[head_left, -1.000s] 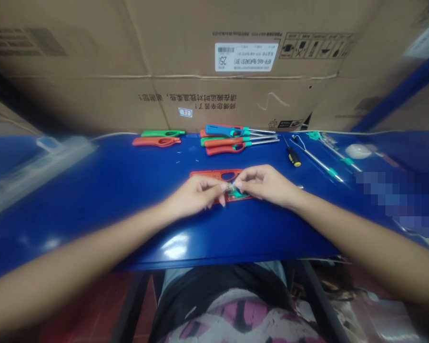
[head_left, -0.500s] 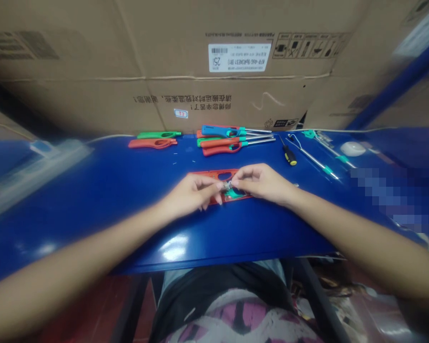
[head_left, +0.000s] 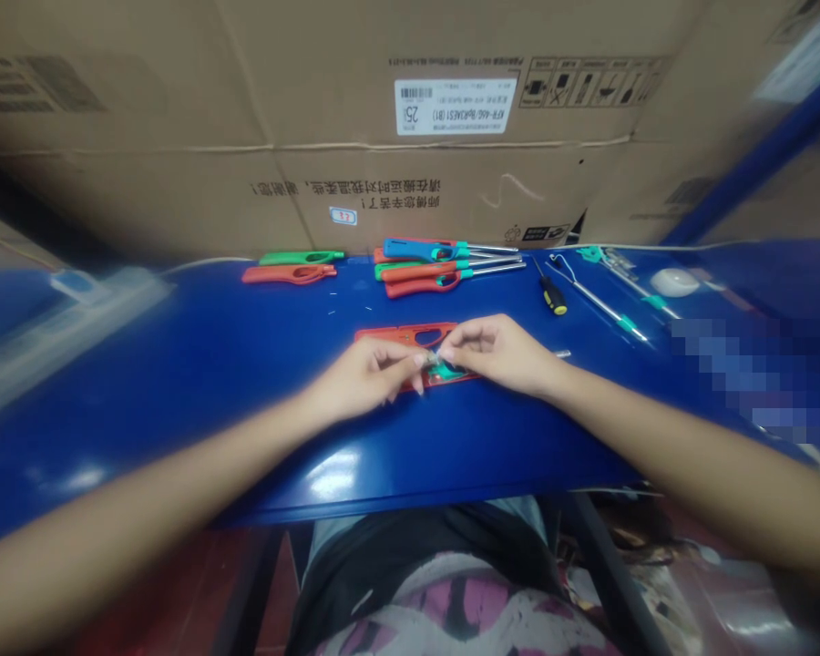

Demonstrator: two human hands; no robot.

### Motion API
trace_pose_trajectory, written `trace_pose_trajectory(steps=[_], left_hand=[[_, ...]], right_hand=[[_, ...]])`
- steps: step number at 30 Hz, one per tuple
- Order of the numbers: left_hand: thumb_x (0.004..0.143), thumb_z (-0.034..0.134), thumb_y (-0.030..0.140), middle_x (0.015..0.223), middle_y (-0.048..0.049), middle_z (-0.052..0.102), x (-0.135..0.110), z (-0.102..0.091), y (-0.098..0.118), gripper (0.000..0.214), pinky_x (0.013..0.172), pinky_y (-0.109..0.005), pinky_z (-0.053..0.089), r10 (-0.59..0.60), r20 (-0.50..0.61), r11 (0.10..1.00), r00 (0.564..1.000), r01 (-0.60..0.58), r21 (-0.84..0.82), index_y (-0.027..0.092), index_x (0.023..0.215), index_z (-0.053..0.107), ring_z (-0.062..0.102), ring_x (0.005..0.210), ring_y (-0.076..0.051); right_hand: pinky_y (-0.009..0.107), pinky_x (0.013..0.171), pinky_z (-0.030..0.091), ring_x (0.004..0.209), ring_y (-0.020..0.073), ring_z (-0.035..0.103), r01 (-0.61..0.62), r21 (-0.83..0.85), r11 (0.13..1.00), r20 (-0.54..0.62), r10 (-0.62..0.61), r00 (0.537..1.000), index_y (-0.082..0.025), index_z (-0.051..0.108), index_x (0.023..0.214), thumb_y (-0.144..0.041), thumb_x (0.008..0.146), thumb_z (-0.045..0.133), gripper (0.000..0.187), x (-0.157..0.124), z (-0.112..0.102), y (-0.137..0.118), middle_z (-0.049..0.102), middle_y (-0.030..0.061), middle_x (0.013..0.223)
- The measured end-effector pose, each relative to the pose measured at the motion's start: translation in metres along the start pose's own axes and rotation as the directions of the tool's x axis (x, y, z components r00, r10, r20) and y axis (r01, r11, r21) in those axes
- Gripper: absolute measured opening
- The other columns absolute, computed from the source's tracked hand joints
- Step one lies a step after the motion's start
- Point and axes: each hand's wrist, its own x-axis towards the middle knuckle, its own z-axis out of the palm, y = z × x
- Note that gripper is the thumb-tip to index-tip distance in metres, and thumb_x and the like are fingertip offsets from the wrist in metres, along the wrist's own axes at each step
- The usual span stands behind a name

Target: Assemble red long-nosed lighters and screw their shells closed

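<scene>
My left hand and my right hand meet tip to tip, both in a pinch. Between them is a small pale, metallic-looking part, too small to name; each hand's thumb and finger close on it. Just below lies an opened red lighter casing in two halves, flat on the table and partly covered by my hands. A green piece shows inside the nearer half. A short metal tube end sticks out past my right wrist.
Several long-nosed lighters lie at the back. Left of them are green and red casings. A black-and-yellow screwdriver, metal lighter tubes and a white oval object lie right. Cardboard walls the rear; a power strip lies left.
Both hands stay almost in place over the casing, fingers pinched on the small part. The view has shifted slightly, and more of the metal tube end shows by my right wrist.
</scene>
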Motion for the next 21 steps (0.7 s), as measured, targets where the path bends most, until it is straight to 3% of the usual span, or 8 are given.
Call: trace_pose_trajectory(steps=[4, 10, 21], left_hand=[[0.095, 0.059, 0.039, 0.07, -0.0035, 0.071, 0.0014, -0.0031, 0.0021, 0.033, 0.045, -0.016, 0.042, -0.035, 0.004, 0.999, 0.999, 0.035, -0.019, 0.011, 0.088, 0.075, 0.05, 0.045, -0.006], [0.09, 0.065, 0.04, 0.071, -0.0044, 0.072, 0.0038, -0.0045, 0.0039, 0.033, 0.042, -0.018, 0.042, -0.12, -0.041, 0.987, 0.992, 0.115, -0.11, 0.009, 0.099, 0.075, 0.048, 0.042, -0.006], [0.092, 0.063, 0.041, 0.066, -0.0043, 0.071, 0.0023, -0.0048, 0.0032, 0.034, 0.04, -0.017, 0.039, -0.08, -0.028, 0.996, 0.996, 0.078, -0.052, 0.01, 0.087, 0.077, 0.048, 0.041, -0.006]], right_hand=[[0.028, 0.069, 0.047, 0.069, 0.0115, 0.06, 0.007, 0.032, 0.999, -0.011, -0.007, 1.0, -0.014, 0.071, 0.078, -0.038, 0.067, 0.084, 0.028, 0.0002, 0.0013, -0.0028, 0.07, 0.0013, 0.075], [0.023, 0.05, 0.033, 0.052, 0.0063, 0.046, 0.012, 0.044, 0.999, -0.061, -0.009, 0.998, -0.015, 0.069, 0.078, -0.039, 0.068, 0.083, 0.03, 0.0015, 0.0034, -0.0028, 0.062, -0.0028, 0.065], [0.027, 0.067, 0.049, 0.069, 0.013, 0.062, 0.046, -0.055, 0.997, -0.09, -0.051, 0.995, -0.015, 0.07, 0.079, -0.037, 0.074, 0.079, 0.024, -0.0005, 0.0055, 0.0028, 0.07, 0.0026, 0.076]])
